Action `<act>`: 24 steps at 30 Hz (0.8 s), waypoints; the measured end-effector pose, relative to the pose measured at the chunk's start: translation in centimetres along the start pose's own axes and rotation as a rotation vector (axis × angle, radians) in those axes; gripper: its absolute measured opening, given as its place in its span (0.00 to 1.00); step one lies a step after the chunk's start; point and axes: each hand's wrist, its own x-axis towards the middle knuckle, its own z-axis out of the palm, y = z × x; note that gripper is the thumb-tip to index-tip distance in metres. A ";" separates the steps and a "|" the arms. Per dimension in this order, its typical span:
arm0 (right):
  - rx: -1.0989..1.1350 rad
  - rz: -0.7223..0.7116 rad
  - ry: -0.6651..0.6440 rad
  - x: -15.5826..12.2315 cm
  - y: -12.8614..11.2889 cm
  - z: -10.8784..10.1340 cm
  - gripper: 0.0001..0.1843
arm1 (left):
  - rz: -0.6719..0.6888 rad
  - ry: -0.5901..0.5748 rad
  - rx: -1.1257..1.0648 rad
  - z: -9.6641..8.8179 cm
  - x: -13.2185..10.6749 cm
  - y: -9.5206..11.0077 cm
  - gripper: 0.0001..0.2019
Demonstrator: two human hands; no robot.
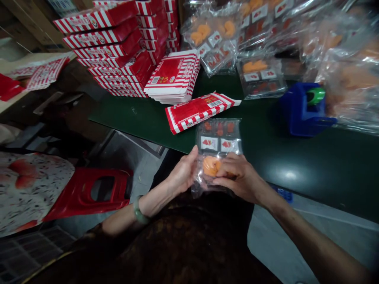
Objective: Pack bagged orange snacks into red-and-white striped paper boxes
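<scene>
A clear plastic packet (218, 139) with an orange piece, small red pieces and white labels lies at the near edge of the dark green table (310, 157). My left hand (183, 171) grips its left edge, fingers closed on the plastic. My right hand (237, 177) pinches the packet's near end by the orange piece. Just beyond the packet a red and white striped carton (198, 111) lies flat and folded.
Stacks of red and white striped cartons (118, 47) and a pile of flat ones (174, 77) fill the far left. More clear packets (260, 75) are heaped at the back and right. A blue tape dispenser (304, 108) stands right. A red stool (94, 191) is below left.
</scene>
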 end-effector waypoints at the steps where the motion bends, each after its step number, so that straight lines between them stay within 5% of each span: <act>1: 0.035 0.003 -0.015 0.3 0.1 -0.1 0.15 | -0.012 -0.009 -0.002 -0.1 0.1 0.1 0.29; 6: 0.148 0.026 0.093 1.0 -0.3 -0.4 0.11 | -0.024 -0.130 -0.063 -1.4 0.4 0.1 0.30; 9: 0.149 0.038 0.216 1.3 -0.6 -0.5 0.09 | 0.100 -0.174 -0.115 -2.0 -0.3 0.1 0.23; 12: 0.095 0.115 0.197 2.1 -1.2 -1.0 0.09 | 0.270 -0.206 -0.083 -1.8 -1.3 0.0 0.26; 15: 0.053 0.150 0.147 3.6 -2.0 -1.8 0.09 | 0.380 -0.106 0.037 -0.7 -1.9 -0.1 0.32; 19: 0.050 0.046 0.103 5.8 -3.2 -2.8 0.09 | 0.500 0.074 0.096 1.0 -1.6 0.2 0.17; 24: 0.112 0.003 0.036 7.4 -4.3 -3.5 0.12 | 0.598 0.130 0.049 1.9 -1.5 1.6 0.07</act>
